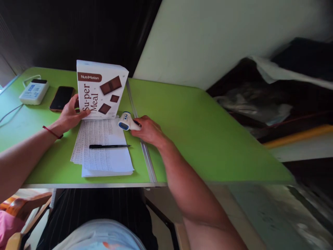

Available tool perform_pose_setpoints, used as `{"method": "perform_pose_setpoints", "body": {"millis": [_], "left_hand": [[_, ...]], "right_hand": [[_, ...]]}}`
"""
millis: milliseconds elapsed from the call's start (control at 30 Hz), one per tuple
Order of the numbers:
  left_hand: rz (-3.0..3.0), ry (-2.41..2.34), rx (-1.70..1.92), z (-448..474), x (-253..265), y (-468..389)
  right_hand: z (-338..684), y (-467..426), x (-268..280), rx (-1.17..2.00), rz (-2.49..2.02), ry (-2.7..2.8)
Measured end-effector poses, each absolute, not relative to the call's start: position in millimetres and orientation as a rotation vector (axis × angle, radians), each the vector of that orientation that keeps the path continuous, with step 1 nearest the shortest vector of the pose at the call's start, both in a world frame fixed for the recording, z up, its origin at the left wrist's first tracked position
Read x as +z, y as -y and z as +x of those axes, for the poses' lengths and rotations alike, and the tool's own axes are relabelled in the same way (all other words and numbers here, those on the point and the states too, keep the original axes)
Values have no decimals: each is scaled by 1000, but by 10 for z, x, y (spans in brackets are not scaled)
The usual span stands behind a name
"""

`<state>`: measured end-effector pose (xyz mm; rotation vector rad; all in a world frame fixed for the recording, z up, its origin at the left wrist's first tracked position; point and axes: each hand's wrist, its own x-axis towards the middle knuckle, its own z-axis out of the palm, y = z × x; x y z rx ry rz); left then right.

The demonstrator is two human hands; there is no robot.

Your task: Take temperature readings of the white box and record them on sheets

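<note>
A white box [110,99] printed "NutriMotion Su-per Meal" stands upright at the far end of some papers. My left hand [70,113] grips its lower left edge, thumb across the front. In my right hand [149,130] is a white and blue infrared thermometer [126,122], held by its handle just right of the box's bottom corner, its small screen facing me. Below the box lie sheets of paper [108,159] covered in rows of small writing. Across them rests a black pen [109,146], its tip to the right.
A phone [61,98] lies behind my left hand, beside a white power strip [34,92] with cables. The green folding table [203,139] has a metal seam [148,159] down its middle. A dark panel and a pale wall border it behind. Blurred shelves with bags stand at right.
</note>
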<state>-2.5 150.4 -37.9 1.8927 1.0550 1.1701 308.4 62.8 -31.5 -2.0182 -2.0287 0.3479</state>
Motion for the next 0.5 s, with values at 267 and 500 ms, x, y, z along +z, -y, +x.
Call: {"method": "perform_pose_setpoints", "body": {"millis": [267, 500], "left_hand": [[2154, -1121, 1058, -72, -455, -1573], [2427, -1245, 1562, -24, -416, -1422]], "right_hand": [[3082, -488, -273, 334, -1474, 2133], [2911, -325, -210, 539, -1279, 2504]]}}
